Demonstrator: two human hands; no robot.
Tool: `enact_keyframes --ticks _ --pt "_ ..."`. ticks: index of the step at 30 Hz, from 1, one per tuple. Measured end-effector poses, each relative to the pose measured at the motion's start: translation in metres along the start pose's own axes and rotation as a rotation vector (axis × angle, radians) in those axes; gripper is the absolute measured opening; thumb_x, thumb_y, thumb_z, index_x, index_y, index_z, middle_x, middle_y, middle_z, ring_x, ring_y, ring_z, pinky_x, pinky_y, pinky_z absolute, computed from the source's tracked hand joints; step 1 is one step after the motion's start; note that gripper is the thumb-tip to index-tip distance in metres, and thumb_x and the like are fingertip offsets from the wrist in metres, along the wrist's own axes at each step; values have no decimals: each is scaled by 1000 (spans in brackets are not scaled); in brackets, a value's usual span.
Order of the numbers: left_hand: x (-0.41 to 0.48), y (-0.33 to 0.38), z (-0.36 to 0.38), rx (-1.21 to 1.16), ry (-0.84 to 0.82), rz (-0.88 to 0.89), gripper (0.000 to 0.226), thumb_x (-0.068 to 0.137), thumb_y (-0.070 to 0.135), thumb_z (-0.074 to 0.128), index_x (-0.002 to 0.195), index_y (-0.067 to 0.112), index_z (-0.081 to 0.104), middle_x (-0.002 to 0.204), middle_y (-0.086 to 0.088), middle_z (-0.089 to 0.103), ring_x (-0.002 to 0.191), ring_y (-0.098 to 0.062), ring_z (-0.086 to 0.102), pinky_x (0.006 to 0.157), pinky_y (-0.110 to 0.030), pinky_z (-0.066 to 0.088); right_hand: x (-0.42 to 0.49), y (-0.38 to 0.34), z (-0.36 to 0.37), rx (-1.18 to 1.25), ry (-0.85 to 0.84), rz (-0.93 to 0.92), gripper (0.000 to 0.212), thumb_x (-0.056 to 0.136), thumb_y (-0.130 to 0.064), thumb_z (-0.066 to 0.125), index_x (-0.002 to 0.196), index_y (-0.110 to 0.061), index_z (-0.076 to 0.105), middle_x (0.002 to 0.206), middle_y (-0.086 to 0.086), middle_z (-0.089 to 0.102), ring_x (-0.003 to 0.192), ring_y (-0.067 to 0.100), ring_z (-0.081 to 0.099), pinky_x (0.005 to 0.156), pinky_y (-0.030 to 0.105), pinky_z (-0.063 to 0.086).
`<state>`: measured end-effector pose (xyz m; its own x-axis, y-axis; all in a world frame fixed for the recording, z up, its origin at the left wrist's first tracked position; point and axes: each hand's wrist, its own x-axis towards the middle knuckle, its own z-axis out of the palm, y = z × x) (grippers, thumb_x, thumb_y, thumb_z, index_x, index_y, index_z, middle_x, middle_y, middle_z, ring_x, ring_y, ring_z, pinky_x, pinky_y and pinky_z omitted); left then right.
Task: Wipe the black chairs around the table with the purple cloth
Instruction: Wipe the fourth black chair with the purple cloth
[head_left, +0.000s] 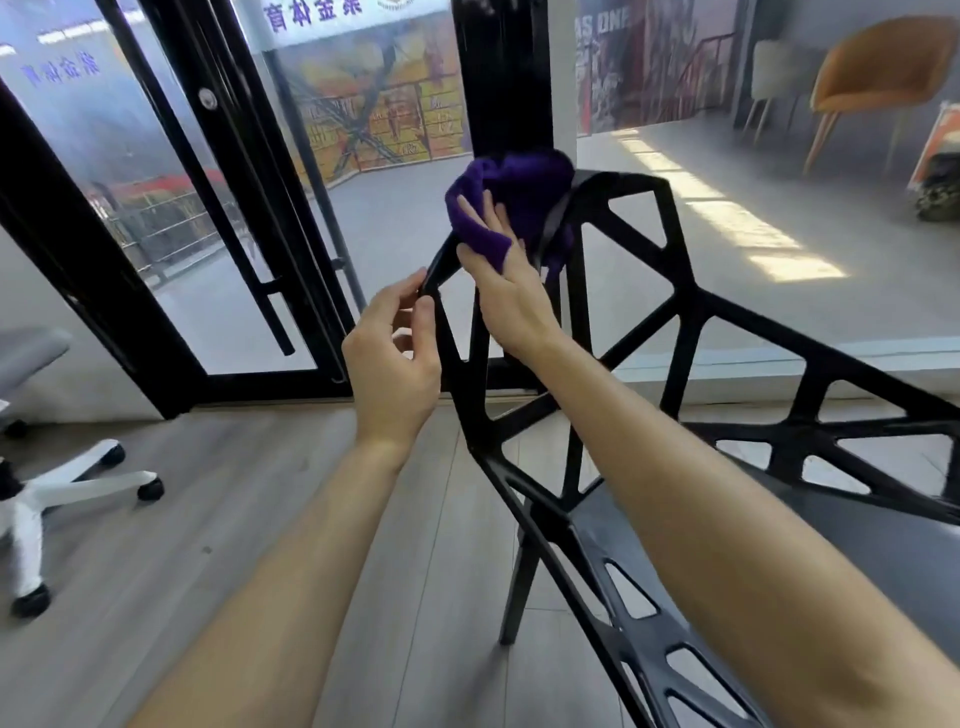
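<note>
- Head view: right hand (511, 306) holds the purple cloth (519, 192), with two fingers laid over the cloth and a fold of it caught between the fingers.
- Left hand (395, 358) is partly closed, thumb and curled fingers pinching the left edge strut of the black chair (685, 312).
- Purple cloth is bunched on the upper left corner of the chair backrest, directly beyond the right hand and above the left hand.
- Both hands are on the same backrest, near each other but not touching.
- Chair frame is an open lattice of black struts standing on a wooden floor (260, 519).
- Surroundings: black-framed glass door (171, 171) behind, white-based office chair (67, 483) at left, orange chair (883, 67) at far right.
</note>
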<state>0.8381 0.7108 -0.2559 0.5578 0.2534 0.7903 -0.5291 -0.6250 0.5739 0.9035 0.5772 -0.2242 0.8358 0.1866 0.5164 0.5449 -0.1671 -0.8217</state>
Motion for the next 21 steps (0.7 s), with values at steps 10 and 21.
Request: enact_keyframes --ticks 10,21 --pt "-1 0 2 56 13 14 30 112 21 58 138 13 70 111 10 72 98 4 67 78 -7 50 -116 30 -5 111 -282 4 52 112 -11 50 163 -21 42 168 -16 39 157 -3 26 133 31 18" --pt "-25 0 9 127 -92 -90 46 117 34 43 162 28 45 100 3 78 61 -17 61 62 -29 56 -172 46 -30 24 -399 138 22 95 -24 58 73 -21 57 74 -4 58 77 14 54 77 42 44"
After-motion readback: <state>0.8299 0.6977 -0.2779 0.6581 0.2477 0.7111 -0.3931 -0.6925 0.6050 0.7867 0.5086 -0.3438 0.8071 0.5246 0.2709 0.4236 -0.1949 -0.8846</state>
